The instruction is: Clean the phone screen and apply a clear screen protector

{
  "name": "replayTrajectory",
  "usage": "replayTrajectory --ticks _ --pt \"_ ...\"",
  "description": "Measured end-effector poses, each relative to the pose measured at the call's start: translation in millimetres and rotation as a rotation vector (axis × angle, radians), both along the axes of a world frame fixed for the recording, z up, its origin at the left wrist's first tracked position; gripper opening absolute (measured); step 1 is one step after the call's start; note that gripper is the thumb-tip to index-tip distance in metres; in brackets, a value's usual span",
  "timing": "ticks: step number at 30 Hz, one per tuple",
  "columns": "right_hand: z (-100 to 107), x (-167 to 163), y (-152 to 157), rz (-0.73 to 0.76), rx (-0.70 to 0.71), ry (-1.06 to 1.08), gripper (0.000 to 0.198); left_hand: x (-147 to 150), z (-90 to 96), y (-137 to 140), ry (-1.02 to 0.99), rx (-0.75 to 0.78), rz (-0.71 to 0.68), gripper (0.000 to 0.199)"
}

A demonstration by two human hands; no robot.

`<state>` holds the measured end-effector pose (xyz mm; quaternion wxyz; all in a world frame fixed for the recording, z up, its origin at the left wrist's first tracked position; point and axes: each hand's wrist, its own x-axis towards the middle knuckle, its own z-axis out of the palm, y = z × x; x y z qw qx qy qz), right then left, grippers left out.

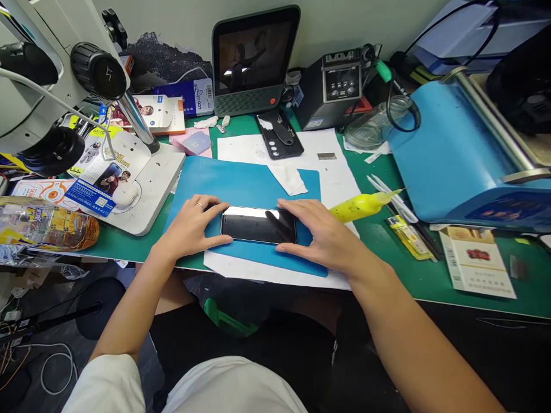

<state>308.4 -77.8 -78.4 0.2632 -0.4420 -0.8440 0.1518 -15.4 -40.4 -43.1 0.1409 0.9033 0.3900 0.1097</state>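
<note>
A smartphone (259, 225) lies sideways on a blue mat (245, 179), its dark glossy screen facing up and a bright reflection along its far edge. At its left end, my left hand (192, 225) grips the corners between thumb and fingers. My right hand (321, 232) holds the opposite end the same way, thumb on the near edge and fingers on the far one. A yellow squeeze bottle (359, 206) with a thin tip lies just beyond my right hand. Behind the phone rests a crumpled white cloth (291, 179).
A microscope stand (161, 189) occupies the left, with a plastic bottle (47, 225) beside it. A black phone case (279, 135) and a tablet-like display (253, 57) stand behind. Rightward are a blue machine (443, 155), a glass jar (376, 126) and a cigarette box (476, 264).
</note>
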Motion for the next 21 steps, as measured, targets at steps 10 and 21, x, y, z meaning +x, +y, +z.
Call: replayTrajectory --ticks 10,21 --pt "1.7 3.3 -5.8 -0.038 0.064 -0.040 0.080 -0.1 0.2 0.1 0.000 0.000 0.002 0.065" --pt "0.8 3.5 -7.1 -0.052 0.084 -0.007 0.082 0.7 0.8 0.1 0.018 0.018 -0.012 0.065"
